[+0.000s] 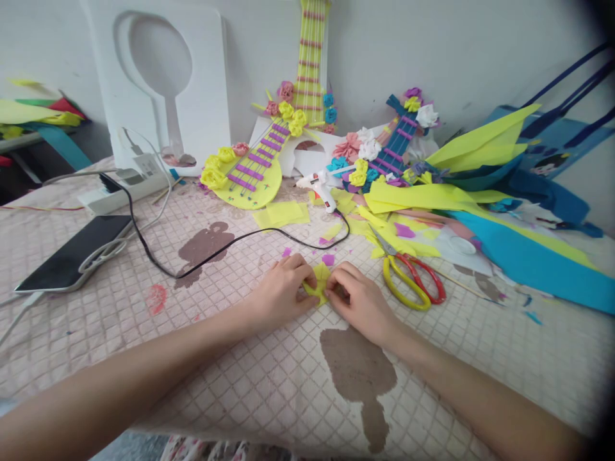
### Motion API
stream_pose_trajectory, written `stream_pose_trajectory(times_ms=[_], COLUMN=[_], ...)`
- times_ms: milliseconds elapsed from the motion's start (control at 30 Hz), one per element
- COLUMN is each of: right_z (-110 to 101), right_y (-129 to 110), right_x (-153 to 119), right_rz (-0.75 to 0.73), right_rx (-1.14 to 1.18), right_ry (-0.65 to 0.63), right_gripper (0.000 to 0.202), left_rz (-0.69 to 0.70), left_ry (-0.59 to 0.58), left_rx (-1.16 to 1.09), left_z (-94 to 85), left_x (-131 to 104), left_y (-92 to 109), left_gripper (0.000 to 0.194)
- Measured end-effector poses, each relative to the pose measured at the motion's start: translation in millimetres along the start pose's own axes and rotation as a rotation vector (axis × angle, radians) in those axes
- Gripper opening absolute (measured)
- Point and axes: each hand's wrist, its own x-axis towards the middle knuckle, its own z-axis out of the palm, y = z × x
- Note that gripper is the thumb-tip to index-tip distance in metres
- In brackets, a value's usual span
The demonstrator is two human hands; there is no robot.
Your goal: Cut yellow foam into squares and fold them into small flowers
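Between my two hands is a small piece of yellow crepe paper [321,274], held just above the quilted cloth. The fingers of my left hand [284,287] pinch its left side. On the other side, the thumb and fingertips of my right hand [358,296] are pressed together at its right edge. Scissors [408,275] with one yellow and one red handle lie right of my right hand, blades pointing away. Beyond the hands, a white glue gun [319,191] rests among yellow paper squares [283,212], its black cord curving left.
Paper-covered guitar shapes with crepe flowers, one yellow [254,179] and one blue [396,144], lean at the back. A phone [74,253] and power strip [125,186] lie left. Blue crepe paper [538,256] spreads right. A white cut-out board [206,77] stands against the wall.
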Motion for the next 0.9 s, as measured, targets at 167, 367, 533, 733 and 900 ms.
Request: stream_pose_trajectory(times_ms=[167, 367, 533, 733, 900], right_z=[-0.1, -0.5, -0.5, 0.2, -0.4], right_y=[-0.5, -1.0, 0.0, 0.6, 0.1], right_x=[0.4, 0.3, -0.1, -0.1, 0.1], right_rz=[0.015, 0.018, 0.008, 0.014, 0.007], right_rx=[0.021, 0.028, 0.004, 0.01, 0.003], right_ry=[0.002, -0.006, 0.004, 0.007, 0.011], right_gripper=[0.011, 0.01, 0.01, 0.009, 0.01], left_rz=[-0.023, 0.012, 0.004, -0.012, -0.014], left_ry=[-0.047, -0.109, -0.046, -0.053, -0.053], left_rx=[0.0, -0.073, -0.034, -0.033, -0.033], left_z=[-2.4, -8.7, -5.8, -4.0, -5.0], left_x=[-0.2, 1.9, 2.3, 2.9, 3.0], left_y=[-1.4, -7.6, -6.4, -4.8, -4.6], left_gripper=[0.024, 0.026, 0.005, 0.007, 0.008])
